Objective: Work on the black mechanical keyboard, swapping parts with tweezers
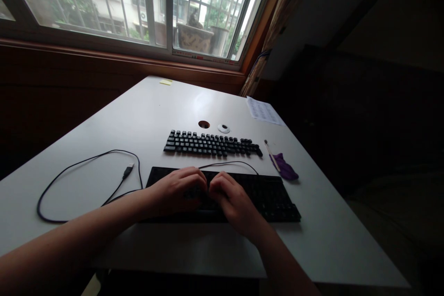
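Note:
A black keyboard [274, 196] lies along the front of the white table, its middle covered by both hands. My left hand [178, 187] rests over its centre-left part with the fingers curled downward. Close against it, my right hand [234, 199] has its fingers bent and pressed together over the middle. Whatever is between the fingertips of either hand is hidden. Just beyond the keyboard, loose black keycaps [211, 144] sit in rows in keyboard order.
A black cable [46, 189] loops on the left with its USB plug [128, 170]. On the right, a brush [272, 156] leans on a purple cloth [286, 169]. Behind the keycaps are a round table hole [204, 124] and a white ring [224, 128]. Printed paper [264, 111] lies far right.

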### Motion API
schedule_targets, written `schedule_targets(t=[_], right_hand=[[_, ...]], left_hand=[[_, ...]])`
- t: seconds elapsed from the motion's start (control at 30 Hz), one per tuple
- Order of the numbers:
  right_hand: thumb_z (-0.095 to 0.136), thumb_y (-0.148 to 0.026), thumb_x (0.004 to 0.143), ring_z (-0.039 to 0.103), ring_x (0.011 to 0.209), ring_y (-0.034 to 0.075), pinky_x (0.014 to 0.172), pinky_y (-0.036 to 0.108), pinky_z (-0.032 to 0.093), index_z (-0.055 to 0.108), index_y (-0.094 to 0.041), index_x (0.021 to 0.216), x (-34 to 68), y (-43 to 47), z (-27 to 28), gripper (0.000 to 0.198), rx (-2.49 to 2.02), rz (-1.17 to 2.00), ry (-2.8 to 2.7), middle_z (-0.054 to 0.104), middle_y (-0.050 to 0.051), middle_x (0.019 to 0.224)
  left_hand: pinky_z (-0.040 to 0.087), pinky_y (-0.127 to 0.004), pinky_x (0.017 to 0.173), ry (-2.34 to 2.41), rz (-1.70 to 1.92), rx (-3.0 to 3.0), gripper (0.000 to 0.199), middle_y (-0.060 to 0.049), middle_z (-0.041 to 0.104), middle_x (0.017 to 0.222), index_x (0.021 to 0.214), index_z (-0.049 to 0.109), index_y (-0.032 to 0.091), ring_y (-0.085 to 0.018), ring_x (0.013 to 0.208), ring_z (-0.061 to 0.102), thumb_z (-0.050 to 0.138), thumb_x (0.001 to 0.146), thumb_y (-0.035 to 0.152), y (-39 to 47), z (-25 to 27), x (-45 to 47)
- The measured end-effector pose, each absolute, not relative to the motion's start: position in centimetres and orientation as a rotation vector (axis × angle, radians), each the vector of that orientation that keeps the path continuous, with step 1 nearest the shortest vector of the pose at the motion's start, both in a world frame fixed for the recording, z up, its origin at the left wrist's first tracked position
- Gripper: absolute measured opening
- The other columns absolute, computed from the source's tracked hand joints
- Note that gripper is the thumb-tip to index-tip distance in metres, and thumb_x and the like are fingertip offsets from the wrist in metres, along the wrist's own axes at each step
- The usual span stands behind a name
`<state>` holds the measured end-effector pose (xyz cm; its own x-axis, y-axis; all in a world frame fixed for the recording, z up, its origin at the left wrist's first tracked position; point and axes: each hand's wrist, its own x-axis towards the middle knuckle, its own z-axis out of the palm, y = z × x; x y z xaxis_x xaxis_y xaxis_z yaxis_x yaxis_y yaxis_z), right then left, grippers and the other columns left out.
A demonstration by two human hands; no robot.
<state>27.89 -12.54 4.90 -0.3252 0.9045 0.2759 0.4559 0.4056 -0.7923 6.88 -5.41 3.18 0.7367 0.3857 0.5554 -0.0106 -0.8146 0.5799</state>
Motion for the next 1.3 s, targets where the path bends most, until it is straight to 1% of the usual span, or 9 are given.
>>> schedule_targets(t=[0.17, 0.27, 0.37, 0.47, 0.57, 0.63, 0.83, 1.03, 1.3], right_hand=[[0.053, -0.004, 0.091, 0.052, 0.082, 0.015, 0.073, 0.027, 0.042, 0.055, -0.022, 0.084, 28.2, -12.5, 4.7, 0.019, -1.125, 0.879, -1.876, 0.053, 0.001, 0.089], [0.054, -0.006, 0.091, 0.051, 0.081, 0.015, 0.073, 0.027, 0.042, 0.055, -0.022, 0.085, 28.3, -12.6, 4.7, 0.017, -1.114, 0.915, -1.838, 0.053, 0.0, 0.089], [0.054, -0.008, 0.092, 0.051, 0.082, 0.016, 0.073, 0.028, 0.042, 0.056, -0.022, 0.085, 28.3, -12.7, 4.6, 0.016, -1.077, 0.932, -1.804, 0.052, 0.001, 0.089], [0.054, -0.009, 0.093, 0.051, 0.081, 0.016, 0.071, 0.028, 0.042, 0.057, -0.022, 0.087, 28.2, -12.8, 4.4, 0.015, -1.039, 0.928, -1.785, 0.051, 0.001, 0.09], [0.052, -0.01, 0.094, 0.052, 0.081, 0.015, 0.07, 0.027, 0.042, 0.058, -0.022, 0.088, 28.1, -13.0, 4.2, 0.014, -1.031, 0.872, -1.797, 0.051, 0.001, 0.091], [0.052, -0.011, 0.095, 0.052, 0.081, 0.015, 0.07, 0.028, 0.043, 0.059, -0.022, 0.089, 28.2, -13.2, 4.1, 0.014, -1.026, 0.828, -1.824, 0.051, 0.002, 0.092], [0.053, -0.01, 0.094, 0.054, 0.082, 0.016, 0.07, 0.028, 0.044, 0.06, -0.022, 0.092, 28.9, -13.1, 4.6, 0.014, -1.019, 0.797, -1.95, 0.052, 0.003, 0.092], [0.05, -0.008, 0.094, 0.052, 0.082, 0.016, 0.071, 0.028, 0.044, 0.056, -0.022, 0.091, 29.3, -12.4, 5.3, 0.015, -1.0, 0.892, -2.071, 0.051, 0.003, 0.094], [0.052, -0.011, 0.095, 0.049, 0.082, 0.015, 0.072, 0.028, 0.043, 0.055, -0.022, 0.087, 29.6, -11.9, 5.5, 0.013, -0.918, 1.076, -1.981, 0.049, 0.002, 0.092]], left_hand=[[0.054, -0.028, 0.081, 0.252, 0.888, 2.377, 0.016, -0.008, 0.065, 0.1, 0.101, 0.062, 0.017, -0.019, 0.09, 0.064, 0.064, 0.086, 0.016, -5.2, 3.3, 6.8], [0.055, -0.028, 0.082, 0.18, 0.882, 2.311, 0.018, -0.01, 0.065, 0.103, 0.106, 0.063, 0.016, -0.019, 0.093, 0.065, 0.066, 0.089, 0.019, -5.1, 3.7, 6.6], [0.055, -0.029, 0.083, 0.149, 0.876, 2.244, 0.02, -0.011, 0.064, 0.104, 0.109, 0.063, 0.016, -0.019, 0.093, 0.065, 0.065, 0.089, 0.018, -5.4, 4.2, 6.6], [0.055, -0.028, 0.08, 0.159, 0.898, 2.189, 0.023, -0.011, 0.062, 0.103, 0.109, 0.063, 0.017, -0.018, 0.092, 0.064, 0.066, 0.087, 0.016, -5.8, 4.2, 6.8], [0.053, -0.024, 0.073, 0.199, 0.918, 2.142, 0.024, -0.008, 0.058, 0.099, 0.104, 0.063, 0.016, -0.016, 0.086, 0.062, 0.068, 0.081, 0.012, -6.0, 4.0, 6.9], [0.052, -0.023, 0.07, 0.224, 0.916, 2.141, 0.024, -0.006, 0.057, 0.097, 0.1, 0.063, 0.016, -0.015, 0.083, 0.06, 0.069, 0.078, 0.01, -6.1, 3.9, 7.0], [0.051, -0.023, 0.075, 0.231, 0.852, 2.17, 0.024, -0.006, 0.06, 0.098, 0.098, 0.063, 0.016, -0.015, 0.086, 0.062, 0.071, 0.075, 0.009, -5.8, 4.0, 6.9], [0.05, -0.022, 0.071, 0.246, 0.806, 2.197, 0.026, -0.005, 0.062, 0.094, 0.096, 0.063, 0.016, -0.014, 0.082, 0.062, 0.071, 0.072, 0.008, -5.8, 3.8, 6.8], [0.051, -0.023, 0.07, 0.231, 0.823, 2.165, 0.022, -0.006, 0.065, 0.091, 0.095, 0.067, 0.015, -0.015, 0.08, 0.063, 0.071, 0.074, 0.01, -5.4, 4.4, 6.4]])
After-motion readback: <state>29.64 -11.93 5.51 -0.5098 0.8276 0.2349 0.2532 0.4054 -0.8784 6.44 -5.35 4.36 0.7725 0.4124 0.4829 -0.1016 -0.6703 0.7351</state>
